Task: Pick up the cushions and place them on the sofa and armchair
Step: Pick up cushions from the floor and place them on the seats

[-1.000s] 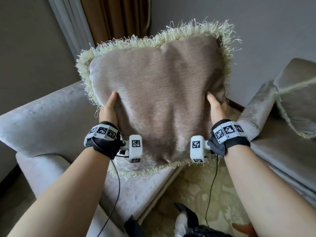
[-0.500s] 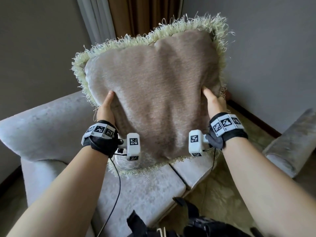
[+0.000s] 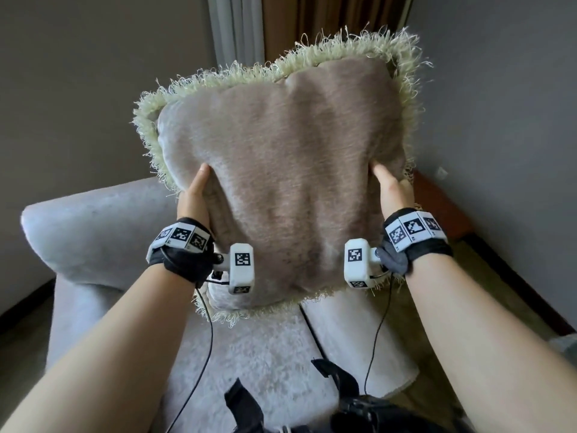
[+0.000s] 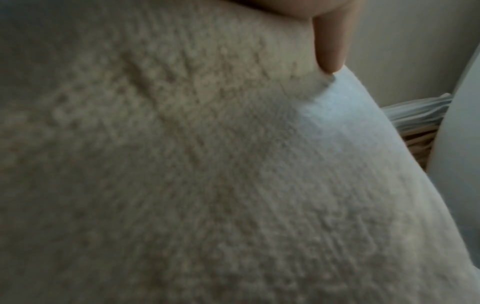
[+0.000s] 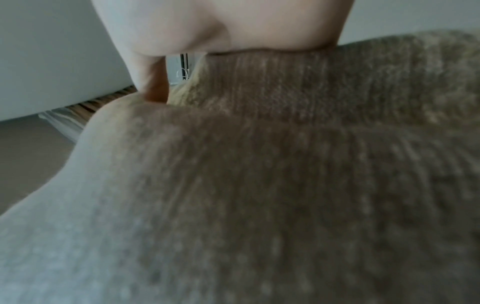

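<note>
A beige cushion (image 3: 281, 170) with a pale green fringe is held upright in the air above the grey armchair (image 3: 93, 232). My left hand (image 3: 195, 198) grips its left edge, thumb on the front face. My right hand (image 3: 390, 190) grips its right edge the same way. The fingers behind the cushion are hidden in the head view. In the left wrist view the cushion fabric (image 4: 207, 164) fills the frame, with one fingertip (image 4: 331, 51) pressing into it. The right wrist view shows the cushion (image 5: 259, 185) pinched under my palm (image 5: 233, 24).
The armchair's seat (image 3: 265, 354) lies below the cushion, its armrest at the left. Grey walls meet behind, with a white and brown curtain (image 3: 312, 23) in the corner. A dark wooden skirting (image 3: 452, 220) runs along the right wall.
The view has swung left: the sofa at the right has gone out of sight and the armchair now lies straight below the cushion. Both hands keep the same hold.
</note>
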Available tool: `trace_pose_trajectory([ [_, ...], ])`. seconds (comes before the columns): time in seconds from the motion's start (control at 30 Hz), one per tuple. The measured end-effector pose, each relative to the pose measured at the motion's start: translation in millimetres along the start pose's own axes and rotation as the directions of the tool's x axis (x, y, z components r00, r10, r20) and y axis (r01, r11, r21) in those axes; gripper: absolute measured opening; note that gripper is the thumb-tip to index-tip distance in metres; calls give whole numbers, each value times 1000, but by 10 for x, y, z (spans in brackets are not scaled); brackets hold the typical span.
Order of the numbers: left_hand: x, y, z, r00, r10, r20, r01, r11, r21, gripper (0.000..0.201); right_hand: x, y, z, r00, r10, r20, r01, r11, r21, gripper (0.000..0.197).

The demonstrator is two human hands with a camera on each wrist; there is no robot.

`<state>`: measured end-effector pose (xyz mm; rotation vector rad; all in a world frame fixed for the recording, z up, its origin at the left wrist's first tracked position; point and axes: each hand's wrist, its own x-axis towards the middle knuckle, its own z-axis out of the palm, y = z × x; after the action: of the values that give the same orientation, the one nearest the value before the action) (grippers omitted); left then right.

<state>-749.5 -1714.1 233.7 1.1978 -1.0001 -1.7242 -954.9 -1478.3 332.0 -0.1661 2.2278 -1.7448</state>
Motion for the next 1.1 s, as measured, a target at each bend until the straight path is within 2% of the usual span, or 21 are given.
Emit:
trace_pose_trajectory([
  [0.17,-103,11,-355,986,-7,-168,0,999,-41,107,317,-8,528,979,15,202,-4,999,-54,62],
  [0.27,-307,9,-564,968,1,-250,-12,999,-43,85,391,33,875,945,29,326,0,996,-90,63],
  [0.33,-423,0,-754,942,-18,-334,-8,997,-74,70,361,74,1119,915,38,401,13,992,-124,64],
  [0.43,-574,-26,-993,906,-57,-420,34,997,-62,31,261,132,1457,872,59,486,16,989,-149,63],
  [0.5,-619,-41,-1103,870,-61,-489,23,996,-84,20,185,164,1643,839,73,540,32,983,-183,61],
  [0.57,-623,-113,-1284,839,-94,-536,12,988,-155,25,112,196,1818,817,81,571,56,974,-220,64],
  [0.6,-579,-183,-1363,838,-116,-533,1,977,-212,37,86,211,1898,811,89,579,60,971,-233,66],
  [0.63,-544,-240,-1408,839,-144,-525,3,965,-260,57,55,229,1970,807,97,582,59,968,-245,68],
  [0.67,-510,-269,-1433,825,-187,-534,36,959,-280,78,33,249,2034,807,101,581,64,965,-256,69],
  [0.7,-477,-281,-1448,811,-221,-542,83,960,-267,87,15,273,2119,810,99,578,72,961,-266,71],
  [0.8,-339,-342,-1479,769,-310,-559,207,948,-240,88,-16,376,2366,821,78,566,107,952,-287,72],
  [0.93,-25,-582,-1649,784,-411,-466,221,885,-409,123,-58,564,2677,840,43,541,151,939,-308,69],
  [0.97,58,-669,-1701,789,-409,-459,210,881,-424,127,-76,618,2751,843,36,536,162,935,-316,72],
  [1.1,326,-1000,-1860,778,-471,-415,278,851,-445,110,-100,903,3054,864,-7,503,216,908,-359,88],
])
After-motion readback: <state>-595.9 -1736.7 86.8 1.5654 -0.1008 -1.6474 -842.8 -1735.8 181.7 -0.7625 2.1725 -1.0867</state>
